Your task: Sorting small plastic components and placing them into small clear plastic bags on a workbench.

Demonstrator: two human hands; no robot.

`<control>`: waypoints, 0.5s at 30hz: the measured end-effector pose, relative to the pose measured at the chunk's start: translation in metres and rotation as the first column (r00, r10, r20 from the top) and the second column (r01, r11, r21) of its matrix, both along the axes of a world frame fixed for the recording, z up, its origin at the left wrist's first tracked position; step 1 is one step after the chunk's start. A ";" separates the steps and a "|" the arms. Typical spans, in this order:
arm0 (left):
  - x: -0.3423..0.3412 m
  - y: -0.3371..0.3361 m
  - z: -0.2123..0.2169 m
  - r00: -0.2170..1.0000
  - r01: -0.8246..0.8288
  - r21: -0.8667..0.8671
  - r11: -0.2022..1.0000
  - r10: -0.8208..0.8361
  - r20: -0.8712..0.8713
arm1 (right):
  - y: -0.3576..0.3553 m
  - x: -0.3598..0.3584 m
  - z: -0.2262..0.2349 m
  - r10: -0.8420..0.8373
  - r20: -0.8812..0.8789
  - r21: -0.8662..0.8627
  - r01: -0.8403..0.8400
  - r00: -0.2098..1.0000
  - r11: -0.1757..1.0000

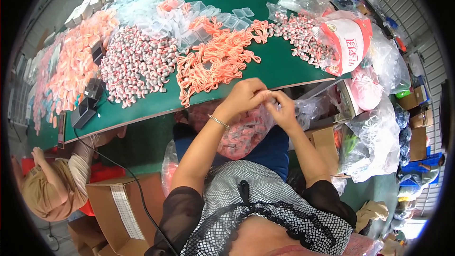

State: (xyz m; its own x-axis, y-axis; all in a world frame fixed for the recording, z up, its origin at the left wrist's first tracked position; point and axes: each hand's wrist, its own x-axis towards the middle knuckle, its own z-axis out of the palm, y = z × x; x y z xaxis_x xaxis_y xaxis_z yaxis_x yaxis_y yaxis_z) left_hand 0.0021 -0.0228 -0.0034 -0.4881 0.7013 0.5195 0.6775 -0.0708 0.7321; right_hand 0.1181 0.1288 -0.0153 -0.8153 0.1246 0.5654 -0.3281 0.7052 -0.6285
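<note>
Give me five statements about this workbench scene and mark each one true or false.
1. Both hands meet over a clear bag on the lap. True: the left hand and right hand pinch something small above the bag.
2. The table is red. False: the table is green.
3. A heap of orange cords lies on the table. True: the cords sit mid-table.
4. The left wrist is bare. False: it wears a thin bracelet.
5. A cardboard box stands at lower left. True: the box is open.
</note>
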 end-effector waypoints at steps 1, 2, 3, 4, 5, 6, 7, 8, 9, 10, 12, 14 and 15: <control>-0.001 0.002 0.006 0.994 0.000 0.048 0.999 -0.005 0.105 | -0.008 -0.001 -0.016 0.039 0.129 -0.129 -0.022 0.991 0.991; -0.001 0.005 0.009 0.978 -0.005 0.096 0.995 -0.015 0.208 | -0.010 -0.002 -0.035 0.093 0.248 -0.258 -0.027 0.964 0.966; -0.003 0.006 0.008 0.967 -0.044 0.087 0.995 0.020 0.254 | -0.010 -0.006 -0.059 0.097 0.249 -0.260 -0.030 0.964 0.965; -0.004 0.007 0.007 0.967 -0.045 0.087 0.995 0.022 0.253 | -0.006 -0.011 -0.088 0.018 0.360 -0.059 0.004 0.933 0.998; -0.007 0.008 0.006 0.969 -0.034 0.044 0.998 0.022 0.244 | -0.003 -0.016 -0.113 -0.079 0.448 0.146 0.014 0.890 0.989; -0.009 0.007 0.003 0.971 -0.027 -0.001 1.000 0.027 0.236 | 0.000 -0.019 -0.131 -0.071 0.447 0.145 0.006 0.892 0.989; -0.010 0.008 0.001 0.982 -0.025 0.030 0.999 0.019 0.189 | 0.003 -0.017 -0.144 -0.127 0.465 0.263 0.000 0.876 0.965; -0.010 0.010 0.000 0.982 -0.030 0.030 0.999 0.024 0.185 | 0.005 -0.015 -0.157 -0.186 0.475 0.378 -0.008 0.860 0.926; -0.010 0.011 -0.002 0.992 -0.032 0.039 0.999 0.027 0.126 | 0.004 -0.012 -0.172 -0.183 0.474 0.378 -0.012 0.861 0.926; -0.010 0.012 0.001 0.998 -0.028 0.050 0.998 0.025 0.062 | 0.002 -0.008 -0.179 -0.249 0.502 0.434 0.007 0.829 0.901; -0.010 0.005 -0.001 0.995 -0.093 0.013 0.996 0.093 -0.038 | 0.002 -0.011 -0.172 -0.301 0.525 0.491 0.006 0.796 0.871; -0.015 0.003 -0.007 0.994 -0.100 0.039 0.994 0.101 -0.042 | 0.000 -0.011 -0.091 -0.028 0.734 0.249 -0.231 0.679 0.941; -0.017 0.004 -0.006 0.995 -0.097 0.049 0.994 0.098 -0.021 | 0.011 -0.014 -0.057 0.205 0.795 0.028 -0.373 0.570 0.928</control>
